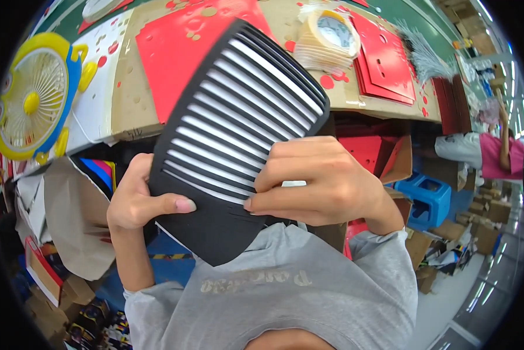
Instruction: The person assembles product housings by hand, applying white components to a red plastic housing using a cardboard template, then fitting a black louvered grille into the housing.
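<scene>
A stack of black sheets [218,233] with long parallel slots is held tilted in front of my chest. White shows through the slots, and layered black edges fan out at the upper right. My left hand [135,204] grips the stack's left edge, thumb lying on the front face and the other fingers hidden behind. Near the lower right ends of the slots, my right hand [323,181] has its fingers bent and pinched against the slotted part. Whether a separate strip is between those fingertips cannot be made out.
Beyond the sheets is a cardboard-covered table [128,111] with red sheets [168,64], tape rolls [335,35], punched red sheets [384,52] and wires [422,55]. A yellow fan [31,104] stands left, a blue stool [430,201] right. Another person [498,154] is at far right.
</scene>
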